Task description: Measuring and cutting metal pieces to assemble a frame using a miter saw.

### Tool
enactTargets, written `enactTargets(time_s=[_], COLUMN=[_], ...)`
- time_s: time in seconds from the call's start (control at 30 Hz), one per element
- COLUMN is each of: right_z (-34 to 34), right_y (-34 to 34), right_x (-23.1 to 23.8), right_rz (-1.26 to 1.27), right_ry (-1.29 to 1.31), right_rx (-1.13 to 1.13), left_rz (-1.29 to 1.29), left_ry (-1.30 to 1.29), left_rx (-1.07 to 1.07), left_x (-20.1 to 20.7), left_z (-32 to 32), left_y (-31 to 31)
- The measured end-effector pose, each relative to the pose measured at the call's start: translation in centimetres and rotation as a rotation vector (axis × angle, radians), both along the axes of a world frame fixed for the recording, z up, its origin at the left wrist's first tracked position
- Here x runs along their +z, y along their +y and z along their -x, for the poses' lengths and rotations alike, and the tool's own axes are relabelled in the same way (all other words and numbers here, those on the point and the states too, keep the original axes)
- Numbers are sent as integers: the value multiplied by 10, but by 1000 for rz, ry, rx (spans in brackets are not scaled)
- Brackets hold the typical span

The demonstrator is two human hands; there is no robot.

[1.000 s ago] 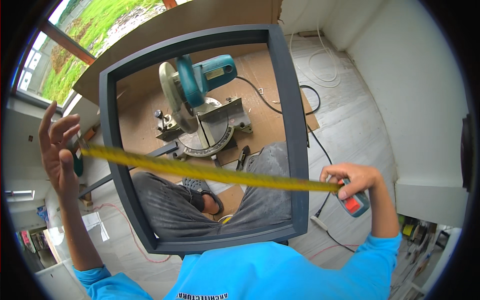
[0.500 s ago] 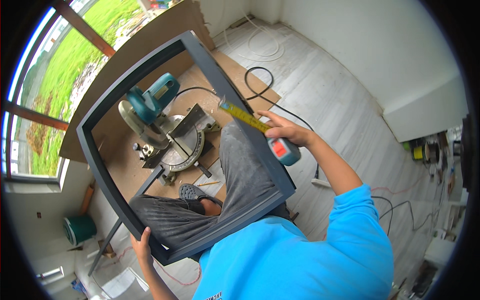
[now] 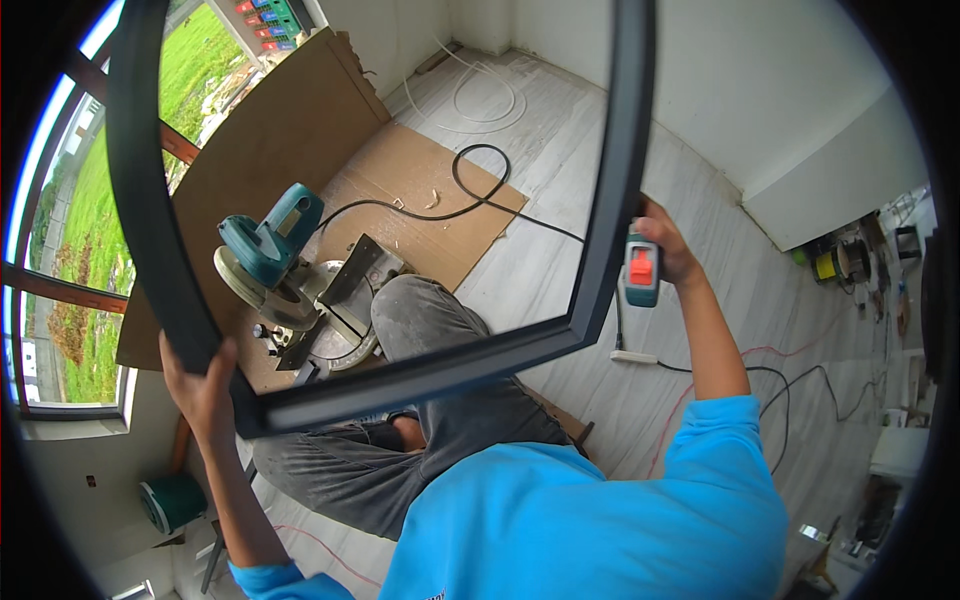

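Observation:
A dark grey rectangular window frame is raised and tilted in front of me, above my crossed legs. Its lower left corner is gripped by my left hand, thumb on the near side of the bar. My right hand is closed around a teal-and-grey tape measure with a red button, beside the frame's right bar. Whether those fingers also touch the bar is hidden. No blade shows out of the tape measure. Through the frame opening, a teal miter saw is visible on the floor.
Under the saw lies a cardboard sheet; a larger brown board leans by the window. A black power cord loops across the floor to a white power strip. A green bucket stands at the left, and clutter lines the right wall.
The frame has been lifted off my lap, with my left hand rising along with it. My right hand moved right with the tape measure, and its yellow blade no longer shows.

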State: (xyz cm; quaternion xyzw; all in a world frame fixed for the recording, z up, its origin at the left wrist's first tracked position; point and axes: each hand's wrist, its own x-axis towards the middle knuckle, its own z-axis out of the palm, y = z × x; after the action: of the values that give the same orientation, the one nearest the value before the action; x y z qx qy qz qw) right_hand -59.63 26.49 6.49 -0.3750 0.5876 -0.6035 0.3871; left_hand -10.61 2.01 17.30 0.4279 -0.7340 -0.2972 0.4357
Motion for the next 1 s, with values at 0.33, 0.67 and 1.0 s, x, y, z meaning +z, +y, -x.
enactTargets(time_s=[0.33,0.67,1.0], right_z=[24,-78,-62], right_y=[122,164,144], right_x=[-148,-304,-334], right_rz=[-381,-1131,-1338], right_ry=[-291,-667,-811], right_rx=[-742,-692,-529], left_rz=[21,-477,-609], left_ry=[-269,-688,-847], left_rx=[-515,-639,-674], left_x=[-86,-374,-471], left_z=[318,348,354], left_y=[-90,-96,-123])
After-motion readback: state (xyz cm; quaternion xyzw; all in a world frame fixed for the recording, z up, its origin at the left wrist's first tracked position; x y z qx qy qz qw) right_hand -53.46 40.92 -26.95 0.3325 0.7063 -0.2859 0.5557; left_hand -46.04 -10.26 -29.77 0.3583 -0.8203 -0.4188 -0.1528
